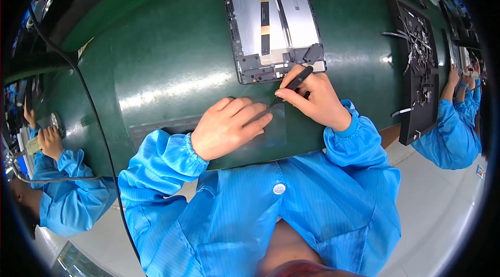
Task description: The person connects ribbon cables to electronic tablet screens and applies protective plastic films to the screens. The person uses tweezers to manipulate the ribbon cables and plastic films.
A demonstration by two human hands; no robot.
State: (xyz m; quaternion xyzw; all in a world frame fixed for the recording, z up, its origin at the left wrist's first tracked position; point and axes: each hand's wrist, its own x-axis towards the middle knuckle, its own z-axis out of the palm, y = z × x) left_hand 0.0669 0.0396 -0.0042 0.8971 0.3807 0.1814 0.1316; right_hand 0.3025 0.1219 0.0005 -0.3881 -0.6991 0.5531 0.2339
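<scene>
My right hand (316, 101) is closed in a pinch round black tweezers (299, 78). Their tips point down and left, close to the fingertips of my left hand (228, 127). That hand rests palm down on a clear film sheet (271, 133) with a darker band, its fingers stretched out and slightly bent; whatever lies under them is hidden. Just beyond the hands lies a tablet with its back off (249, 16), silvery inside, with a black flat cable (265, 16) down its middle. My right knuckles overlap its near edge.
On the right, a black tray (411, 115) holds many small dark parts and strips. A black cable (83, 81) hangs down on the left. Co-workers in blue sleeves (78, 173) work on both sides. The green table (172, 53) ends near my body.
</scene>
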